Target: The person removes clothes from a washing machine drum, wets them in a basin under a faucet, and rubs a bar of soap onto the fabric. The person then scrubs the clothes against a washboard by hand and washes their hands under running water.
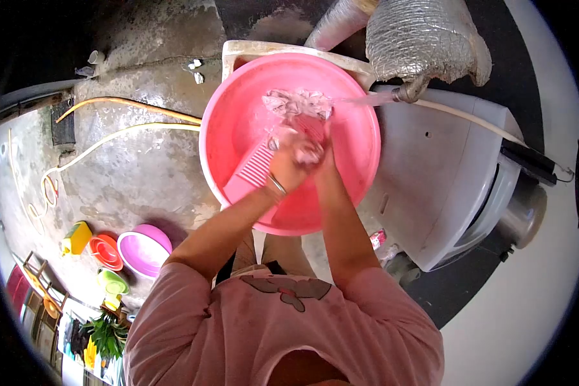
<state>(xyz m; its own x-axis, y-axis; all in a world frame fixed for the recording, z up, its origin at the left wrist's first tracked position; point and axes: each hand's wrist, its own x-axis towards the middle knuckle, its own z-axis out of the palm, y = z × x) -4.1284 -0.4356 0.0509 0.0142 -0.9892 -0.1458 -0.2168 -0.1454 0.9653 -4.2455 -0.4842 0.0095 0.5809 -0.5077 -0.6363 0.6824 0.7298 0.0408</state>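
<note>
Left hand (291,157), right hand (327,145): were together over the middle of the pink basin (360,151), motion-blurred; how tightly they gripped could not be told.
Cloth (296,103): lay bunched at 12 o'clock inside the basin, touching or just beyond the hands.
Ribbed panel (254,164): slanted at 8 o'clock; hard rubbing there might have scraped knuckles.
Water stream (367,100): entered from 2 o'clock; a lifted fold could have splashed it over the rim.

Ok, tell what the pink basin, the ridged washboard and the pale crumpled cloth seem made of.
Pink basin: probably smooth, slightly glossy plastic, evenly coloured. Ridged washboard: likely plastic, with regular, moulded-looking ridges; finish unclear. Pale cloth: probably soft, matte fabric, bunched in folds; fibre unclear.
</note>
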